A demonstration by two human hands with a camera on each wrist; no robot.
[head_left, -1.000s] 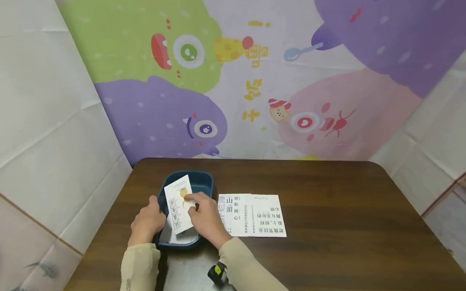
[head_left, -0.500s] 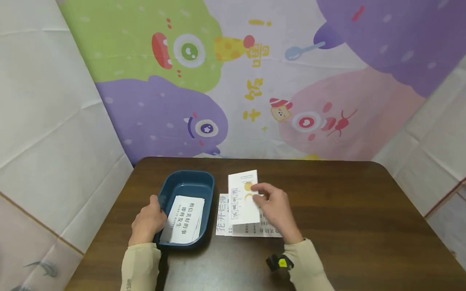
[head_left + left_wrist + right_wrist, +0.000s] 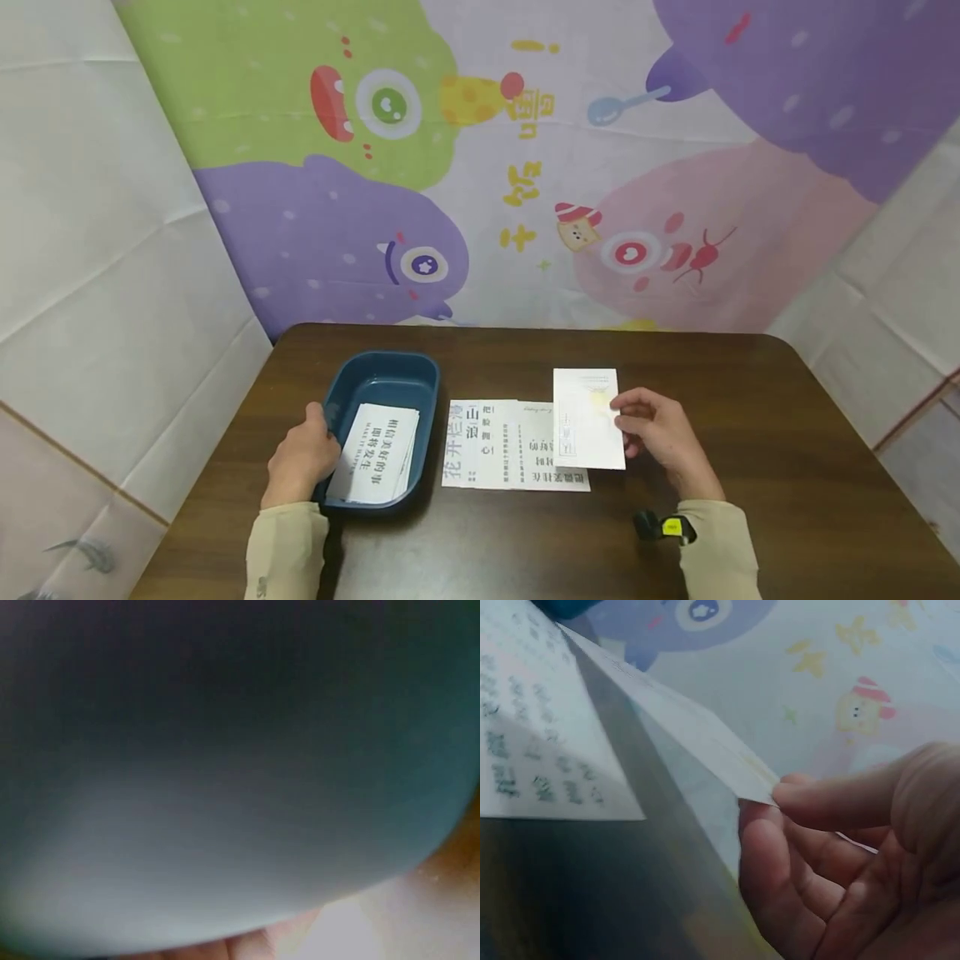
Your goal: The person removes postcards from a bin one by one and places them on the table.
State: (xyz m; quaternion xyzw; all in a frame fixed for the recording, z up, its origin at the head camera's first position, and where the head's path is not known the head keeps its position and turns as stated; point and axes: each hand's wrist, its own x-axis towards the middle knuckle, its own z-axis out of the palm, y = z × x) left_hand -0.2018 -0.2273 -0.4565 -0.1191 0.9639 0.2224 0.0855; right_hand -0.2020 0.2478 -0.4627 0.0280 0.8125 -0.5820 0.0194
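A white card [image 3: 588, 421] with faint print and a small yellow drawing is pinched at its right edge by my right hand [image 3: 663, 437]. In the right wrist view the thumb and fingers press the card [image 3: 705, 739] between them, and it slants above the cards on the table. My left hand [image 3: 303, 454] grips the left rim of a dark blue tray [image 3: 431, 375]. Inside the tray lies a stack of white cards [image 3: 378, 454] with dark characters. The left wrist view is mostly filled by the blurred tray wall [image 3: 240, 847], with fingertips below it.
Printed white cards [image 3: 480, 458] lie in an overlapping row on the brown table [image 3: 480, 550], right of the tray. The held card covers part of the rightmost one. A cartoon-patterned backdrop [image 3: 487, 292] rises behind the table's far edge.
My right hand has lifted the card out of the tray and carried it right, over the card row to its right end. My left hand has stayed on the tray rim.
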